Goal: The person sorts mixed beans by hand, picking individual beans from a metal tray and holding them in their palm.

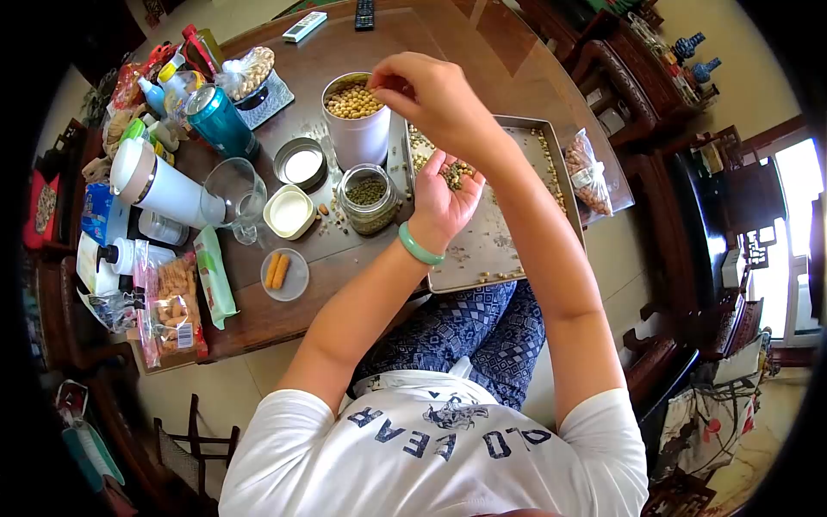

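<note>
Head view: across the dark wooden table (465,52), a shallow metal tray (465,258) is placed, its floor scuffed and its margins dotted with green and yellowish beans. Beside the tray's left rim, a white canister (358,142) is filled almost to the brim with yellow beans (353,103). Just below it, small green beans (369,190) are held in an uncovered glass jar (369,215). The right hand (422,86) is poised at the canister's rim, fingers bent; whether anything is pinched cannot be told. The left hand (444,194) is turned palm up over the tray, loosely cupped, and a mixed heap of beans (455,175) is borne in it.

The tray's near edge is carried out over the patterned trousers (457,323). A narrow gap is left between its left rim and the jar; to its right, a clear bag (587,177) is set near the table's edge.

Much of the tray is covered by the right forearm. The right fingertips are partly hidden, and individual beans in the palm are hard to make out.
</note>
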Demonstrator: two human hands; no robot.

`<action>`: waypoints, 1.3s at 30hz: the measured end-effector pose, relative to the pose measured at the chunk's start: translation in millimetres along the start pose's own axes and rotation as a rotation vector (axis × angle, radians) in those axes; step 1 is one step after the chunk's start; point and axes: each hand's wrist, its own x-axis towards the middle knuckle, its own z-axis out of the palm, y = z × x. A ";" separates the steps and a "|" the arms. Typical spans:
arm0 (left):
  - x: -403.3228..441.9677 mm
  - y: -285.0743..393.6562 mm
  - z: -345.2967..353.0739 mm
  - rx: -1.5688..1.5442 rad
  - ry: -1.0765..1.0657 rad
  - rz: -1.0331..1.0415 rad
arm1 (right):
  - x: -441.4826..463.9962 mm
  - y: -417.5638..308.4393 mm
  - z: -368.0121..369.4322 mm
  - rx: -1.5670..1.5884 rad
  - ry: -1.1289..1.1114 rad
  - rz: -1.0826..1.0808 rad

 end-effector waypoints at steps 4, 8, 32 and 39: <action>-3.8 -9.3 23.8 0.064 0.217 0.055 | 2.8 0.9 6.4 0.107 0.032 -0.052; -4.9 -6.2 5.5 -0.062 -0.054 -0.066 | -21.7 0.7 -24.1 0.054 0.114 0.043; -6.7 -19.4 38.1 0.188 -0.071 0.000 | -121.7 3.8 -39.9 -0.334 -0.028 0.131; -7.0 -18.8 37.8 0.180 -0.049 -0.011 | -123.5 10.7 -32.8 -0.342 -0.037 0.115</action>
